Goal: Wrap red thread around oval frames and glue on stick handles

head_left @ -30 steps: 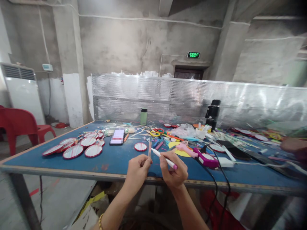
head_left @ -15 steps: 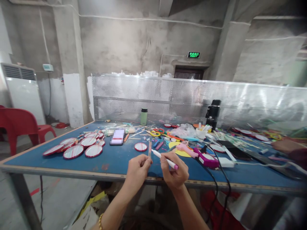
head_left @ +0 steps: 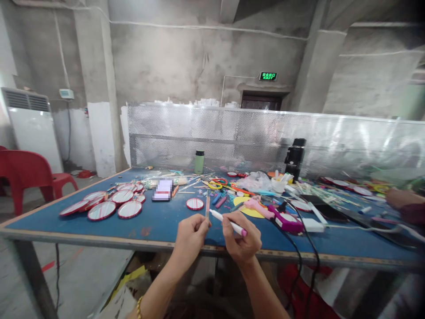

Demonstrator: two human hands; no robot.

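Note:
Near the table's front edge, my left hand (head_left: 192, 232) pinches the lower end of a flat, narrow stick (head_left: 207, 206) that points upward. My right hand (head_left: 242, 235) grips a white marker (head_left: 229, 222) with a pink end, its tip close to the stick; whether it touches I cannot tell. Just beyond my left hand lies a round red-rimmed disc (head_left: 195, 204). Off to the right of my right hand are a pink glue gun (head_left: 257, 206) and a purple device (head_left: 286, 220) with a pale round face.
Several red-rimmed discs (head_left: 129, 209) are piled at the left, near a phone (head_left: 162, 190). A green bottle (head_left: 199, 162) and a black flask (head_left: 295, 159) stand at the back. Black cables (head_left: 300, 257) hang over the front edge. Another person's arm (head_left: 405, 200) reaches in at right.
My hands, the stick and the marker hold nearly the same position. At the far right, the other person's arm has shifted and a white-and-blue marker now shows on the table there.

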